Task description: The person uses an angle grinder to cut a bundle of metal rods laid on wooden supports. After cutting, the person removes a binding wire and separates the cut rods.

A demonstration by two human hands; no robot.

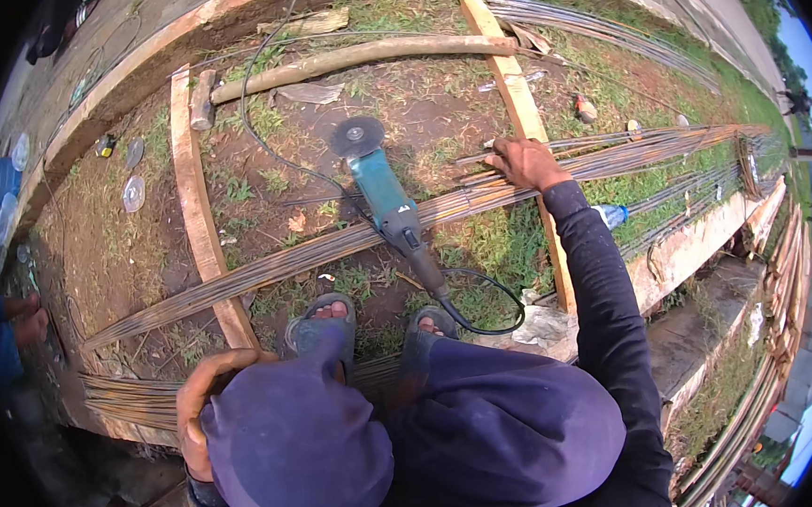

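Note:
My right hand (524, 163) is at the bundle of thin steel rods (450, 207), above the right wooden crosspiece. Its fingers are bent and closed. A small pale bit shows at the fingertips, too small to name. My left hand (200, 400) rests curved against the side of my left knee, with nothing seen in it and its fingertips partly hidden. An angle grinder (388, 198) with a teal body and a dark disc (357, 137) lies across the rods in front of me. Its black cord curls near my right foot.
Two wooden crosspieces (196, 193) (513, 81) lie under the rods. A long-handled sledgehammer (202, 100) lies beyond the grinder. More rods (607, 37) sit at the far right, and others (134, 400) near left. A plastic bottle (612, 215) is beside my right sleeve. Another person's foot (30, 329) shows at left.

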